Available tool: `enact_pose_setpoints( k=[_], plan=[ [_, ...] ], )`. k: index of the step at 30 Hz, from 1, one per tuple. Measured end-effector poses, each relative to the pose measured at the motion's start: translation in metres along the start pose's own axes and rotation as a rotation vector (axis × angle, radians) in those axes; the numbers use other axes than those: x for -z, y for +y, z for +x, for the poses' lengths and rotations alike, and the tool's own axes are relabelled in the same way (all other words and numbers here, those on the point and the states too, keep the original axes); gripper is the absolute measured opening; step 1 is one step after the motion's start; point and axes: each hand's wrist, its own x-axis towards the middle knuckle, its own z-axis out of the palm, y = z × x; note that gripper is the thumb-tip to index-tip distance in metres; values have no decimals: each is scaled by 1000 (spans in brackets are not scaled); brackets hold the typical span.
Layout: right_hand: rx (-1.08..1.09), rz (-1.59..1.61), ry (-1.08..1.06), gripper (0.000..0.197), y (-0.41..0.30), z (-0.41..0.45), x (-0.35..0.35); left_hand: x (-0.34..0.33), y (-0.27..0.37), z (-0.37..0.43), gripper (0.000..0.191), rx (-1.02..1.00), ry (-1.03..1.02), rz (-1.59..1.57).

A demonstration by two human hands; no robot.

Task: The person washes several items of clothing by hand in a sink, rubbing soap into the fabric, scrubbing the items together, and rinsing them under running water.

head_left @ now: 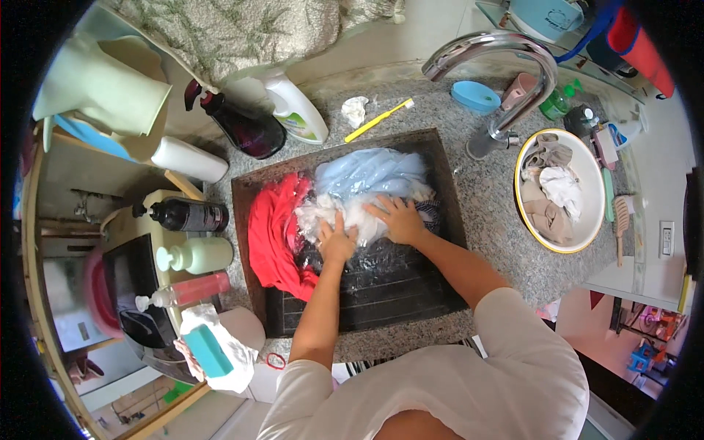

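Note:
My left hand (337,243) presses down on a wet white cloth (318,212) in a dark stone sink (379,297), fingers spread. On the same cloth, farther right, lies my right hand (400,221), also with its fingers apart. A bunched red garment (272,236) fills the sink's left side. Behind my hands a light blue garment (368,170) is heaped against the back, glossy with water. Part of a dark patterned cloth (429,213) shows beside my right wrist. Shallow water covers the ridged sink floor in front.
A chrome faucet (489,49) arches at the back right. An enamel basin (520,192) holds several cloths. A yellow toothbrush (379,121) lies behind the sink. Pump bottles, including a dark one (190,214), line the left edge. A turquoise soap bar (208,350) rests on white cloth.

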Motion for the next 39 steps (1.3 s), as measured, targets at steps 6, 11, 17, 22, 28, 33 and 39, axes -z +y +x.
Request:
enact_pose_setpoints(
  k=[6,11,17,22,28,33,39],
  plan=[
    [-285,330,-275,51,34,59,-40,4,-24,47,33,39,-206,-612],
    [-28,792,101,22,-32,42,67,23,0,3,49,275,-86,-1750],
    [493,691,393,21,-142,-16,133,55,44,-24,48,-410,-252,-1334],
    [309,332,548,30,-107,11,83,52,47,-39,32,-405,-363,-2165],
    [-5,294,374,22,-15,51,52,56,37,-54,29,74,-394,-2035],
    [7,186,363,34,9,28,80,86,8,-50,37,63,-26,-1409],
    [63,-1,58,63,-7,-3,12,29,0,-11,75,-16,120,-360]
  ],
)
